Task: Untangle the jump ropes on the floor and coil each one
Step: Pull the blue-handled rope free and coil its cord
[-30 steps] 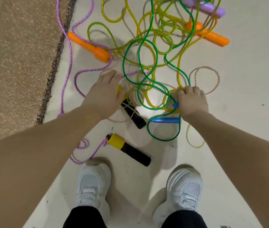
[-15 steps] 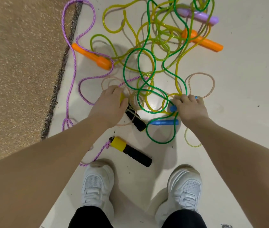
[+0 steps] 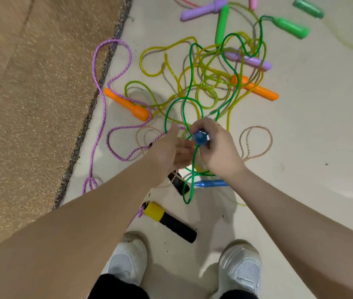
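A: Step in hand?

B: Untangling, early. Right hand (image 3: pixel 219 147) lifted off the floor (image 3: pixel 311 137), fingers (image 3: pixel 201 126) curled round a blue handle (image 3: pixel 200 137), end-on to camera. Left hand (image 3: pixel 169 147) just beside it, fingers loosely bent near the green rope (image 3: pixel 189 83); cannot tell if they pinch it.

A: The ropes?

B: All on the floor in one knot: green rope looped through yellow rope (image 3: pixel 160 50), purple braided rope (image 3: pixel 98 83) trailing to the carpet (image 3: pixel 31 104) edge. Second blue handle (image 3: pixel 211 183) lies below the hands. Nothing coiled.

A: Next move?

B: My judgement: follow the green rope out from the held handle, lifting it clear of each yellow loop before pulling. Tugging straight would likely cinch the knot.
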Motion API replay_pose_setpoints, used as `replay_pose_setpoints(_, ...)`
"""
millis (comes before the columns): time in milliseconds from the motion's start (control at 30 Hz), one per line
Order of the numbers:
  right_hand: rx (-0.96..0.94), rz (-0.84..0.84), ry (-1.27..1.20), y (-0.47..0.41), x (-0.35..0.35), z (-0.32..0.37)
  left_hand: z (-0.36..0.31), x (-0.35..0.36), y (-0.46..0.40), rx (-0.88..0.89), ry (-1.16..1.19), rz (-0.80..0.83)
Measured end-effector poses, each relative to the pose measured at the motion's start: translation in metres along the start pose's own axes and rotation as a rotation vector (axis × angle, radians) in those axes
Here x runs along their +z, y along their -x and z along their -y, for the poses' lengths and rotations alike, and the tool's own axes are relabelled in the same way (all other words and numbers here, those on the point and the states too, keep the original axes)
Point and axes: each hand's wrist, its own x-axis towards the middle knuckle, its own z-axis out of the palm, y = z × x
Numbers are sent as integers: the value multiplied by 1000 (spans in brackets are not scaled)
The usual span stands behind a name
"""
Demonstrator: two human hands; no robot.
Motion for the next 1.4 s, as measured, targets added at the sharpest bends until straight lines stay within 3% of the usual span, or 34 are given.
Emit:
replay_pose_setpoints(67,-23,7,-140,-9,3,18,-17,4,-2,-39,179,97)
replay_pose_setpoints(167,100,98,-472,-22,-4,41,-43,1,0,-43,459,174)
replay_pose_setpoints(233,118,192,-623,-29,-15,46,-57,-6,-8,18,516,153)
replay_pose_setpoints(367,126,216,-578,-37,-32,39,-78,-20,-25,141,456,-15)
replay_pose_setpoints(500,198,107,-451,-38,-45,21,-96,-39,-18,251,375,-29)
replay_pose_setpoints(700,439,25,-283,-19,-58,-5,-100,-46,27,487,1,67)
replay_pose_setpoints(767,553,82,18,-14,-52,-10,-92,-43,38,543,-73,151)
replay_pose_setpoints(833,651,144,510,-8,-40,-14,-82,-38,44,577,-62,238)
replay_pose_setpoints(900,576,12,682,-6,-30,-6,-73,-33,47,574,-21,325)
replay_pose_setpoints(967,371,-103,604,-12,-26,3,-67,-30,49,517,-37,414)
replay_pose_setpoints(1067,153,39,511,-17,-29,20,-60,-27,58,461,-129,547)
replay_pose_setpoints(1167,-15,105,226,-13,-32,26,-58,-20,70,489,-143,652)
replay_pose_setpoints(1300,183,-25,-298,-7,-48,25,-63,-19,68,689,31,534)
replay_pose_setpoints(1333,210,-37,-308,-5,-52,23,-63,-22,65,715,72,478)
replay_pose_setpoints(1400,275,-31,40,-6,-59,7,-60,-31,60,725,170,372)
